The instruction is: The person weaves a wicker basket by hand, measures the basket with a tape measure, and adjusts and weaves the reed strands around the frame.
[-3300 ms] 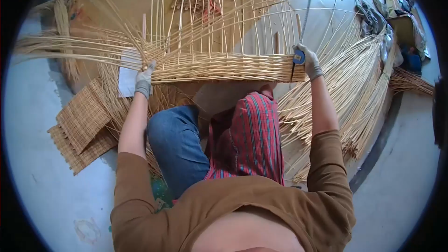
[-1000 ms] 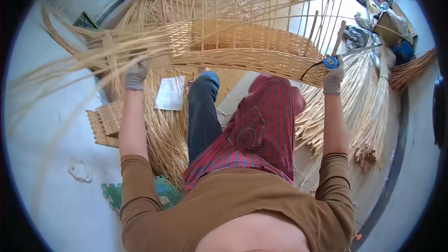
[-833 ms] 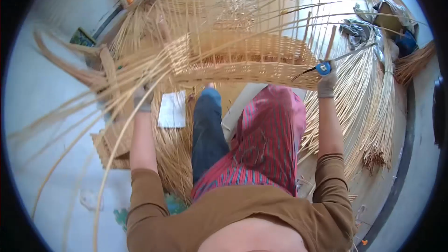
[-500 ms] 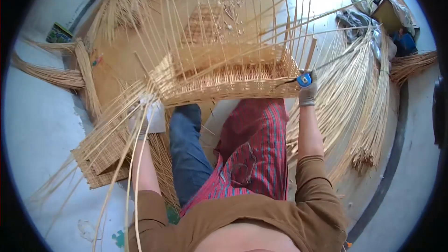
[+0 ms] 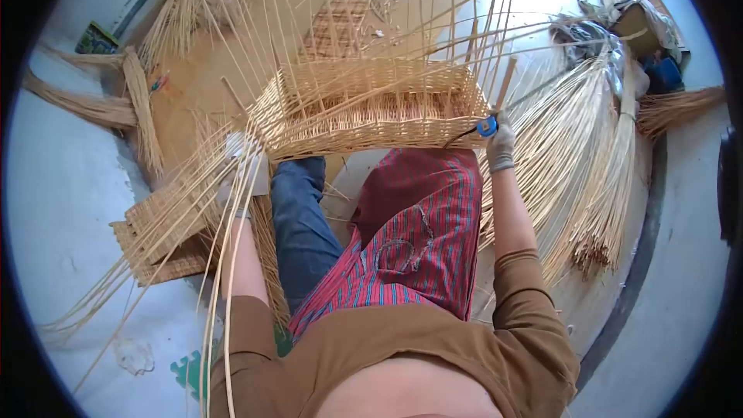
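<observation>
From afar, my right hand (image 5: 503, 142) clasps a tape measure (image 5: 486, 126) at the right of a pale, boxy, spiky-rimmed wicker basket (image 5: 364, 133); whether my left hand (image 5: 230, 192), opposite, grips strands (image 5: 248, 156) I cannot tell.

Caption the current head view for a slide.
Woven basket, left hand behind loose canes, right hand holding a blue tape measure at its end.

Top (image 5: 348, 340): brown, wide curved neckline, lower centre
Sleeves (image 5: 528, 286): brown, creased, elbow-length
Right hand (image 5: 502, 145): pale glove, grey cuff
Left hand (image 5: 233, 192): apparently a matching glove, partly hidden
Jeans (image 5: 296, 213): blue, left of centre
Cloth (image 5: 449, 220): red, blue-striped, curved stitching, centre
</observation>
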{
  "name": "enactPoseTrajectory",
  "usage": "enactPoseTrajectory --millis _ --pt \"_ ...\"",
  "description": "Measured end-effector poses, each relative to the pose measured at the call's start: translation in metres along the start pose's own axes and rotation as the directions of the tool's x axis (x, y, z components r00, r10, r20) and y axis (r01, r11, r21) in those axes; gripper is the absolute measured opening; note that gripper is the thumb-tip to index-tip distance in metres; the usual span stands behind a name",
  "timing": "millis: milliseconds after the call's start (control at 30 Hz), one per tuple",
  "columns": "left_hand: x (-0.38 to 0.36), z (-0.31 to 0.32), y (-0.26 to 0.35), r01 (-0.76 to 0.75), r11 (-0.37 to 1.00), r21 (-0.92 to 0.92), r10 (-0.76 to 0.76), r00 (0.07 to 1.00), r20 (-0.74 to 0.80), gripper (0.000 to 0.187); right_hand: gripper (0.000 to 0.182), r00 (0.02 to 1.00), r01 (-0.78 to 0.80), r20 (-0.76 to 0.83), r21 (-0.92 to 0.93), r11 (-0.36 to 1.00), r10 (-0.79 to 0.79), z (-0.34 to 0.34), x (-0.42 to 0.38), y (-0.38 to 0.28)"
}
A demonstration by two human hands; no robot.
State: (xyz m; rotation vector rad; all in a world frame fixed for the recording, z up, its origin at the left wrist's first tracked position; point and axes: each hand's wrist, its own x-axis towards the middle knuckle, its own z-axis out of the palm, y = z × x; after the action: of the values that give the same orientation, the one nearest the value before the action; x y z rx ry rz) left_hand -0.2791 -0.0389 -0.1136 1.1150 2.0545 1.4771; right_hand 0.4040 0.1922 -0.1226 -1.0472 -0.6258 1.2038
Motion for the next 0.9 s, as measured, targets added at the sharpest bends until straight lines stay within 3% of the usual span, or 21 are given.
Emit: enactPoseTrajectory --millis 33,133,233,367,433,500,533,567,600,633,667,733,767,800,867,900 --pt "0.004 0.0 -0.002 0.005 1.0 -0.016 -0.005 1.0 0.002 0.029 0.029 0.986 0.045 -0.164 0.138 0.989 -0.022 0.004 -0.004 0.004" --pt "0.015 0.002 -0.012 0.049 0.997 -0.065 -0.048 0.999 0.018 0.031 0.03 0.943 0.141 -0.32 0.132 0.981 -0.092 -0.032 -0.026 0.018" --pt "0.021 0.003 -0.023 0.122 0.984 -0.128 -0.12 0.992 0.024 0.032 0.03 0.902 0.16 -0.419 0.107 0.981 -0.101 -0.018 -0.086 -0.008" --pt "0.019 0.012 -0.033 0.235 0.944 -0.233 -0.233 0.972 0.037 0.034 0.032 0.948 0.167 -0.245 -0.154 0.974 -0.201 -0.03 -0.128 -0.039" --pt "0.01 0.02 -0.042 0.321 0.891 -0.321 -0.319 0.946 0.062 0.035 0.031 0.955 0.18 -0.203 -0.181 0.967 -0.216 -0.036 -0.132 -0.047" --pt "-0.002 0.03 -0.058 0.463 0.733 -0.498 -0.473 0.873 0.116 0.036 0.03 0.89 0.405 -0.06 -0.35 0.845 -0.452 -0.024 -0.137 -0.057" --pt "-0.013 0.038 -0.061 0.514 0.645 -0.566 -0.536 0.832 0.144 0.036 0.03 0.934 0.321 -0.028 -0.377 0.869 -0.357 -0.014 -0.149 -0.07" --pt "-0.025 0.047 -0.062 0.524 0.613 -0.592 -0.553 0.819 0.152 0.037 0.03 0.933 0.325 -0.022 -0.378 0.867 -0.359 -0.008 -0.156 -0.075" --pt "-0.05 0.056 -0.019 0.365 0.862 -0.352 -0.359 0.929 0.086 0.034 0.025 0.953 0.298 0.077 -0.412 0.861 -0.293 -0.002 -0.159 -0.077" --pt "-0.078 0.066 0.034 0.131 0.991 0.018 -0.131 0.991 0.012 0.032 0.021 0.96 0.276 0.174 -0.449 0.85 -0.22 0.004 -0.162 -0.078" --pt "-0.107 0.075 0.092 -0.065 0.939 0.339 0.091 0.994 -0.059 0.03 0.02 0.949 0.262 0.283 -0.453 0.852 -0.141 0.012 -0.167 -0.077" --pt "-0.131 0.096 0.143 -0.347 0.903 0.255 0.345 0.937 0.053 0.025 0.02 0.9 0.266 0.437 -0.558 0.786 0.005 0.031 -0.176 -0.064" --pt "-0.144 0.109 0.182 -0.329 0.927 0.178 0.312 0.943 0.12 0.022 0.02 0.883 0.283 0.464 -0.646 0.709 0.07 0.056 -0.196 -0.073" --pt "-0.149 0.128 0.197 -0.477 0.878 0.028 0.464 0.866 0.185 0.025 0.022 0.859 0.373 0.497 -0.772 0.514 0.123 0.074 -0.205 -0.073" --pt "-0.169 0.169 0.222 -0.443 0.875 -0.192 0.482 0.833 0.273 0.034 0.028 0.792 0.397 0.554 -0.786 0.474 0.257 0.101 -0.222 -0.057" --pt "-0.169 0.182 0.225 -0.446 0.872 -0.2 0.486 0.832 0.268 0.034 0.03 0.714 0.515 0.65 -0.739 0.436 0.259 0.117 -0.234 -0.061"
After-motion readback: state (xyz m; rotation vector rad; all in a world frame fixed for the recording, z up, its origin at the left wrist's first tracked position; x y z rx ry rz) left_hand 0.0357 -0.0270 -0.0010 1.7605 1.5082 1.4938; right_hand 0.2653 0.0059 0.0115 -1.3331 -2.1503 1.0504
